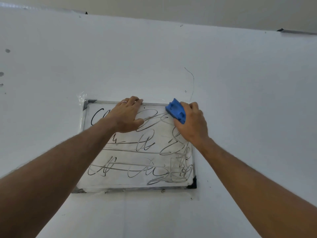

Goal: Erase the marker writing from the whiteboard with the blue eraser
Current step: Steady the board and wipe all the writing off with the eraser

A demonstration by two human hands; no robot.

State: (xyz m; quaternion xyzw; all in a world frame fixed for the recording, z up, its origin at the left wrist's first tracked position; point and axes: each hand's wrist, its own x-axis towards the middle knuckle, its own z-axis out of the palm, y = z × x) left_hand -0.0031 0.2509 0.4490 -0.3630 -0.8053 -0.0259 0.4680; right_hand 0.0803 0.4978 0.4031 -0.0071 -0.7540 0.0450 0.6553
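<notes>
A white wall (pixel 171 54) carries a metal-framed whiteboard (pixel 127 179), fixed flat under both hands and covered in looping black marker writing (pixel 145 143).

left hand (pixel 127 115) blocks the whiteboard (pixel 120 179) top; its lower rows seem unobstructed.

Both arms reach forward; left hand (pixel 127 115) lies flat, right hand (pixel 192 122) curled in a grip.

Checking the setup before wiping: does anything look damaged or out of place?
Yes. A stray thin dark line runs on the wall above the whiteboard, outside its frame. Crinkled clear tape bunches at the board's top-left corner.
</notes>
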